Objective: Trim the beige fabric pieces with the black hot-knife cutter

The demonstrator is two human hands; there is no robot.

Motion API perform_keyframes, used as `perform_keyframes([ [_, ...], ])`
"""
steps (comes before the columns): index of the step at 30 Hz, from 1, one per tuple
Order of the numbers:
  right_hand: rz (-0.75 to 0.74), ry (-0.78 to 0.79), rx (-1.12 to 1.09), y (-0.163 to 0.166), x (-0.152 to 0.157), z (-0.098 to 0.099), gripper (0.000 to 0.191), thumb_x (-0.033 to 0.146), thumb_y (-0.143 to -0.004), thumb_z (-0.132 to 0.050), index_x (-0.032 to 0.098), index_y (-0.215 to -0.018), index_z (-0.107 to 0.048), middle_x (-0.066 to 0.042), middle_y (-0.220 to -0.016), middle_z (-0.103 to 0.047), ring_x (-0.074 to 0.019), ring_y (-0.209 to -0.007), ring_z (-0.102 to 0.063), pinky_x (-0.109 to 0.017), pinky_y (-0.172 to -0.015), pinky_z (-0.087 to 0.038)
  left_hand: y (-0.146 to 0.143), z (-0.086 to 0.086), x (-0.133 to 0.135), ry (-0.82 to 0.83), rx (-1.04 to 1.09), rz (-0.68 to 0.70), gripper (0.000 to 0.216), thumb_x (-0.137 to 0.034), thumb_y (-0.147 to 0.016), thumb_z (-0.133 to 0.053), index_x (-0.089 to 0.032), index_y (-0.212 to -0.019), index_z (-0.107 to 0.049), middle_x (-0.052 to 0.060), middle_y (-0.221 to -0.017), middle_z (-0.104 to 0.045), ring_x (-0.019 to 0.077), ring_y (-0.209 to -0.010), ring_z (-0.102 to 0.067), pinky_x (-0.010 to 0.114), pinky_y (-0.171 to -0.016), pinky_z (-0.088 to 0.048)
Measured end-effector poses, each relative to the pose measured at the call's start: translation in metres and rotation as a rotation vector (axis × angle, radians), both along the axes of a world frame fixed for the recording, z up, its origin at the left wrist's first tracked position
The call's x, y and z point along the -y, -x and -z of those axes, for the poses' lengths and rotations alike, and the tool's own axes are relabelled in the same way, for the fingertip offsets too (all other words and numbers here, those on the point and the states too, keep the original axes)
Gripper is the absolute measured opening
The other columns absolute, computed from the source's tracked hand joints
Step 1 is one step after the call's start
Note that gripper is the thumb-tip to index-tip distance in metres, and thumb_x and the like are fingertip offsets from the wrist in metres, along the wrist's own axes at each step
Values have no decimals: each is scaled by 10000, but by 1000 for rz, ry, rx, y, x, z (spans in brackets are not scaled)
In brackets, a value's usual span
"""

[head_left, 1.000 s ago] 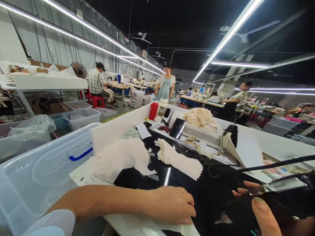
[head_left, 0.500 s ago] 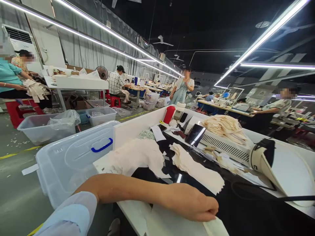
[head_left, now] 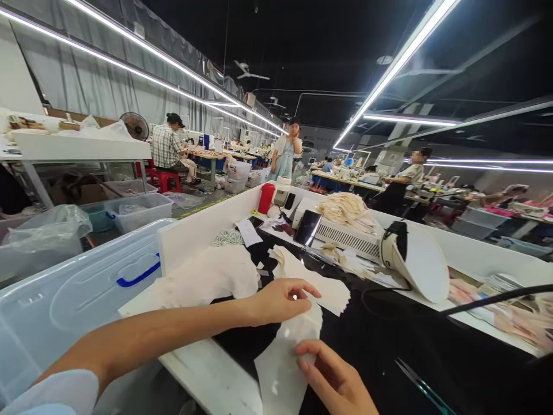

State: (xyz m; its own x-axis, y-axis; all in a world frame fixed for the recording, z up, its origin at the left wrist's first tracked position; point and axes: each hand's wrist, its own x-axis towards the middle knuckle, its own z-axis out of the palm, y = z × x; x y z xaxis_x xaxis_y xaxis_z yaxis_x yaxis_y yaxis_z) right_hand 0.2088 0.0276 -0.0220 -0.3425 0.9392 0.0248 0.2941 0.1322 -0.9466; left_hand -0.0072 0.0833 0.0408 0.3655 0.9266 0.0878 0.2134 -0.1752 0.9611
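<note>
My left hand (head_left: 279, 300) pinches the upper edge of a thin white fabric piece (head_left: 280, 363) that lies on the black work surface (head_left: 375, 346) in front of me. My right hand (head_left: 332, 377) holds the same piece lower down, thumb and fingers pressed on its right edge. Just beyond my left hand sits a stack of cream fabric pieces with zigzag edges (head_left: 315, 282). A larger cream cloth (head_left: 207, 279) lies to the left of it.
A clear plastic bin with a blue handle (head_left: 86, 294) stands at my left. A white machine (head_left: 349, 236) carries a pile of cream pieces (head_left: 349, 210). A white lamp head (head_left: 415, 262), a phone (head_left: 307, 227) and a red cup (head_left: 265, 197) are on the bench. People work at tables behind.
My left hand has lifted from resting flat near the bench edge and now pinches the white piece. My right hand has come into view on that piece. The camera swung back to the right.
</note>
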Motion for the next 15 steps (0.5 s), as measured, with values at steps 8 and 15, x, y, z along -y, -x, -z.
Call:
perform_keyframes([
  [8,286,-155,105,-13,-65,-30,571,778,-781,-779,250,-972,-885,-18,-726,-695,-196,-656,-548,-289,-586,-441,24,-17,-54,-119,-62,-193,401,-286,-991,-645,-164,-1303,-866,67,-1083,-809,197,-889,-671,273,-800,-520],
  [15,542,-285,148,-36,-127,-41,646,784,-780,-648,235,-1067,-833,-70,-930,-811,-276,-828,-682,-349,-718,-511,25,-15,-102,-202,-176,-279,422,-236,-981,-608,-158,-1302,-872,71,-1165,-846,204,-874,-724,299,-858,-579],
])
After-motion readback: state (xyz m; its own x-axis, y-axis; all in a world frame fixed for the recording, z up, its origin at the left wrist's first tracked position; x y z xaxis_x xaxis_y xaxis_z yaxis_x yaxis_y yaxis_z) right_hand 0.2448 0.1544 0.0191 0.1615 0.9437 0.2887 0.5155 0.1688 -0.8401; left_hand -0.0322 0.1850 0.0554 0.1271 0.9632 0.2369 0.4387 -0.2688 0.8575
